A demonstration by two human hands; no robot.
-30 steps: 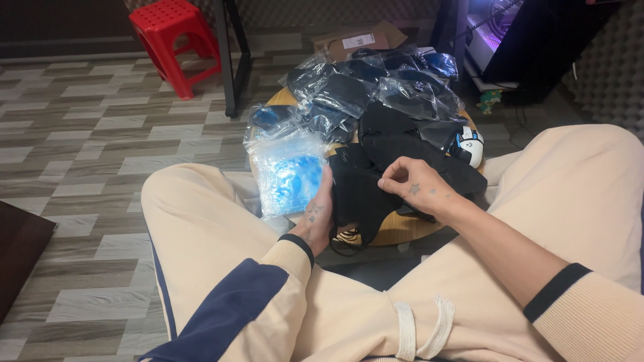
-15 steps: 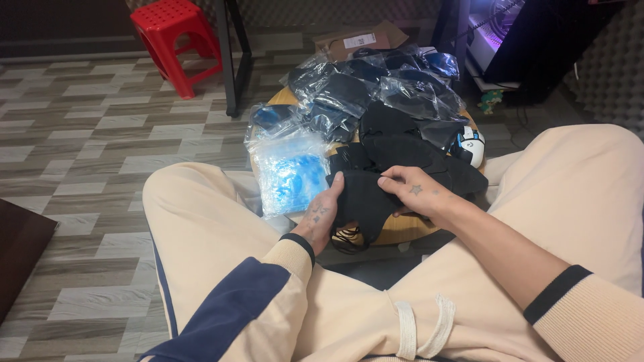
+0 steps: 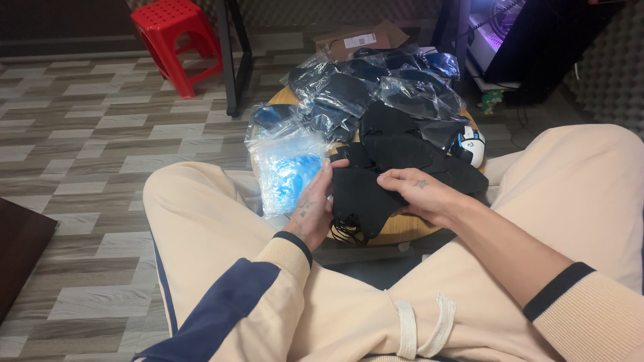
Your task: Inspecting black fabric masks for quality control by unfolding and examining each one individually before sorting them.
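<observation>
At the near edge of the round wooden table (image 3: pixel 402 231), at centre of the view, we log one black face mask (image 3: pixel 361 201), folded, ear loops hanging at its 6 o'clock side. Our left hand (image 3: pixel 314 206) grips it from 9 o'clock, fingers curled over the mask's left edge. Our right hand (image 3: pixel 421 196) grips it from 3 o'clock, thumb and fingers pinched on its right edge. Both hands are closed on the same mask, just above the table's front rim.

At 12 o'clock of the held mask: a stack of loose black masks (image 3: pixel 409 151), touching it and fanning toward 2 o'clock.

At 10 o'clock: one clear plastic bag of blue items (image 3: pixel 287 171), just beside our left hand; contents too blurred to identify.

At 12 o'clock, farther back on the table: several clear bags with dark masks inside (image 3: pixel 376 84), overlapping one another.

At 2 o'clock: one small white and black ball (image 3: pixel 469 144), partly under the stack.

Off the table: one red plastic stool (image 3: pixel 176 37) at 11 o'clock on the tiled floor; one cardboard box (image 3: pixel 359 40) at 12 o'clock behind the bags. Our cream trouser legs flank the table on both sides.
</observation>
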